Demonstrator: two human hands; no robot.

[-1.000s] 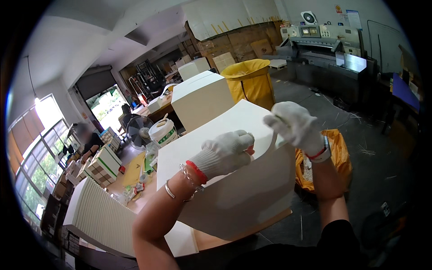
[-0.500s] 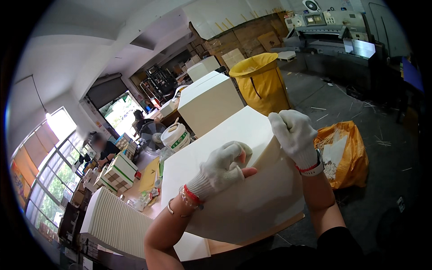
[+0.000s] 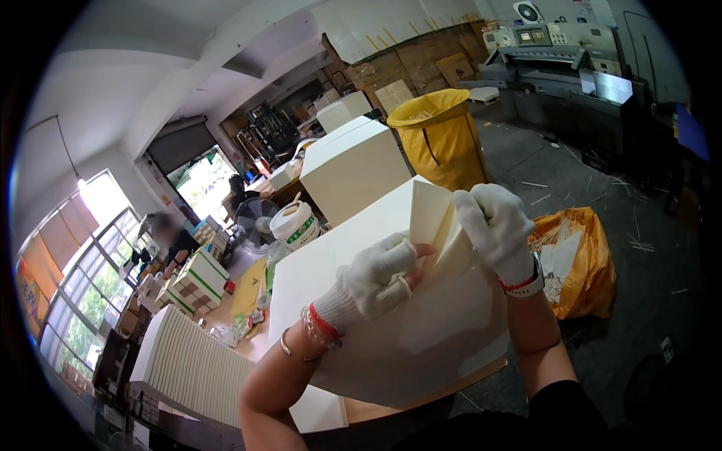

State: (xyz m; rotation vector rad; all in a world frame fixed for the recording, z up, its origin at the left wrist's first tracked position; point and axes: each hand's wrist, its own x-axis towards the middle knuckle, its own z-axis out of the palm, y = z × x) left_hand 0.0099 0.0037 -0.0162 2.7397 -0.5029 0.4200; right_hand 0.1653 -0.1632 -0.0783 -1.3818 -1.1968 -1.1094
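A large stack of white paper (image 3: 331,263) lies before me on the table. My right hand (image 3: 492,225), in a white knit glove, is closed round the corner of some upper sheets and holds them bent up. A narrow gap (image 3: 438,240) shows between these lifted sheets and the paper beside them. At the edge of that gap is my left hand (image 3: 380,278), also gloved but with bare thumb and fingertip showing. Its fingers are curled and pinch the paper edge.
Behind stand more paper stacks (image 3: 353,161), a white bucket (image 3: 293,225) and a yellow bin (image 3: 436,143). An orange bag of paper scraps (image 3: 575,263) sits on the floor at right. Layered paper piles (image 3: 188,368) lie at left. A person (image 3: 177,240) sits beyond, near a fan (image 3: 256,223).
The lifted sheets have parted from the paper beside them, opening a gap. My left hand has shifted slightly right and up toward that edge; my right hand keeps its hold.
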